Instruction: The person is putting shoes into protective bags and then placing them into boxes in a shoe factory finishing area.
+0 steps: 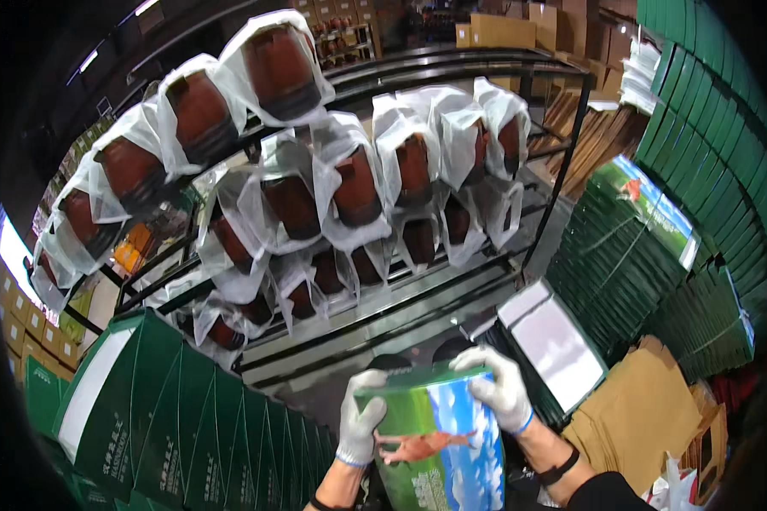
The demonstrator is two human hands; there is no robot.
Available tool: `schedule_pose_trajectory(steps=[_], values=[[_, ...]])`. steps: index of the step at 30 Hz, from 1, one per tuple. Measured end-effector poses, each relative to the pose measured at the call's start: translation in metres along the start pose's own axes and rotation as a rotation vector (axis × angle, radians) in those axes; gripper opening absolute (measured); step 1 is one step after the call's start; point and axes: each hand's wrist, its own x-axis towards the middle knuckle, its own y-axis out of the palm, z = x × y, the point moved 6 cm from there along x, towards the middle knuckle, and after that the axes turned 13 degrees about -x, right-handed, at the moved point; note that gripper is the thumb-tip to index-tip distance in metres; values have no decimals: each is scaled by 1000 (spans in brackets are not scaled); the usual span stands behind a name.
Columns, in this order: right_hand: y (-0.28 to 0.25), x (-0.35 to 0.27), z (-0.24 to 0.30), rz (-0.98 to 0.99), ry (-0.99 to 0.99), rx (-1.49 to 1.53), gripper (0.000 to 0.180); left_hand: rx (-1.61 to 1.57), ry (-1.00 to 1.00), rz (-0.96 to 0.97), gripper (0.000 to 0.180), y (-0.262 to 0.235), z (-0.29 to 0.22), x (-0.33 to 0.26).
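One picture-printed box, before the black rack: my left fingers and right fingers are gripping its upper corners. Bagged brown vessels are occupying the rack.

Black metal rack with brown jars in white bags

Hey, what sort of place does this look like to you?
Probably a packing area in a warehouse or workshop: a black rack holds white-wrapped brown vessels, and green packaging is stacked high at the right.
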Motion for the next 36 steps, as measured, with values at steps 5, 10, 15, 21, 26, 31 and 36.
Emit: schedule_pose_trajectory(steps=[5,10,15,21,26,31,36], values=[[-8,-5,0,41,-94,-31,48,-179,-42,110,73,14,-5,-8],[-8,-28,15,51,-242,-108,82,-219,-135,104,100,13,6,-13],[-22,-25,-10,-19,-159,48,40,135,37,35,65,26,-20,-20],[-5,-17,-35,-129,220,336,60,-37,-40,-58,32,22,-4,7],[36,-106,-68,322,482,133,116,-171,-159,-399,30,-44,38,26],[-48,-85,-73,143,362,398,122,-121,82,-6,95,92,-94,79],[-211,139,105,-289,-122,519,56,60,589,431,106,205,-196,141]])
